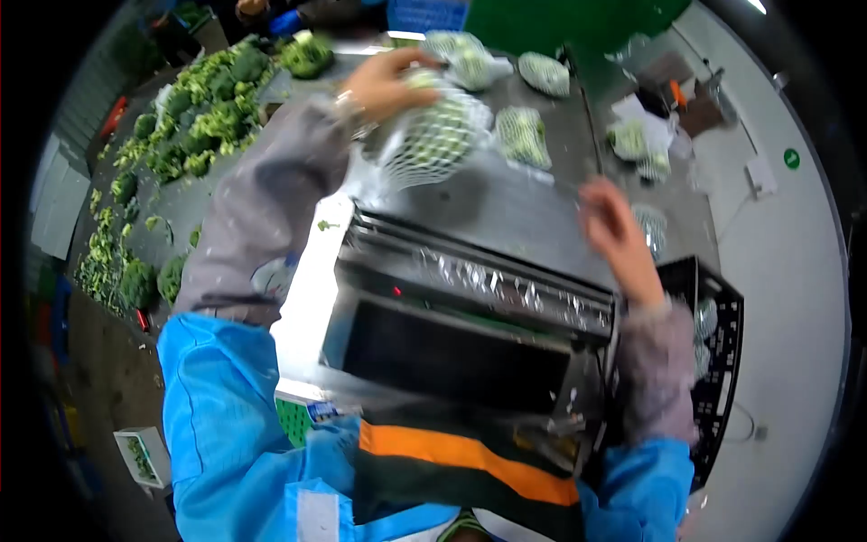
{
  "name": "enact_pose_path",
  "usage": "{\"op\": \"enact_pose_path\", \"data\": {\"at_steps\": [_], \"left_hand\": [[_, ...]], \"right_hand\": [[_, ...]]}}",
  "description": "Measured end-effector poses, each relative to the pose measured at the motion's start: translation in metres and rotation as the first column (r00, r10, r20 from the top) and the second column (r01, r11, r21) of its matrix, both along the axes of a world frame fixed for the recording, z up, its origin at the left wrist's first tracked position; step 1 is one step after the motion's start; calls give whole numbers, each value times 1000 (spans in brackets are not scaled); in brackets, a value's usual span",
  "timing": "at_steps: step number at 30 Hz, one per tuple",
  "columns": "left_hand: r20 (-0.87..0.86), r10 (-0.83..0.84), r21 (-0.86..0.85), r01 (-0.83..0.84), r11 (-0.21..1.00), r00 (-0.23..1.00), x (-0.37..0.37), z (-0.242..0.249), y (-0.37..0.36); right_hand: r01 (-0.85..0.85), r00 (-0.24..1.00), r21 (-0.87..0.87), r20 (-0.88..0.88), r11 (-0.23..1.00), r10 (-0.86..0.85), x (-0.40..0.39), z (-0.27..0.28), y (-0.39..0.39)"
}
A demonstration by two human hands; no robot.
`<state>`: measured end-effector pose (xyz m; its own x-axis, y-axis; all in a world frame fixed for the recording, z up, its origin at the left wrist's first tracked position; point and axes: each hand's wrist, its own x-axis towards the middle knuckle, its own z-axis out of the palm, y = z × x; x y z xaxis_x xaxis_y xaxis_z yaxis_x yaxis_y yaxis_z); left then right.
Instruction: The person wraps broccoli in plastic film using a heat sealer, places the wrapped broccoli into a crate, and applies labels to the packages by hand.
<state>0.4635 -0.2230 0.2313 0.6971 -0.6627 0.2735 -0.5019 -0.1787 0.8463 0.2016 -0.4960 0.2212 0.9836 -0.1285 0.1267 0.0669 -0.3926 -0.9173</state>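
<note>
My left hand (388,86) grips the top of a pale green vegetable in a white foam net (438,140), perhaps a cauliflower. Clear film hangs around the net. It is held just beyond a film-wrapping machine (470,280), which has a black plate (452,357) on its near side and crumpled film along its bar. My right hand (619,235) is above the machine's right end, holding nothing, fingers loosely apart and a little blurred. Close to the held one, another netted vegetable (522,137) lies on the metal table (506,208).
More netted vegetables (545,74) lie at the table's back. Loose broccoli and trimmed leaves (203,117) cover the left side. On the right are wrapped pieces (641,144) and a black crate (722,361). A blue crate (424,15) and part of another person show at the top.
</note>
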Motion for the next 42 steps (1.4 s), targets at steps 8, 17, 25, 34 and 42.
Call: {"op": "enact_pose_path", "data": {"at_steps": [8,17,25,34,42], "left_hand": [[-334,-151,185,222,957,930,-88,-96,-152],[-28,-146,91,148,985,989,-96,-47,-34],[595,-506,646,4,764,624,-122,-96,29],[-438,-153,362,330,872,886,-169,-48,69],[-281,-213,-740,-70,669,936,-127,22,45]], "right_hand": [[177,951,-93,-240,980,-194,73,-93,-30],[19,995,-536,90,844,34,-2,-19,-56],[-222,947,-810,-45,543,318,-80,-72,-54],[-175,954,-78,-262,982,149,-127,-11,-38],[35,954,117,292,993,-68,-3,103,-27]]}}
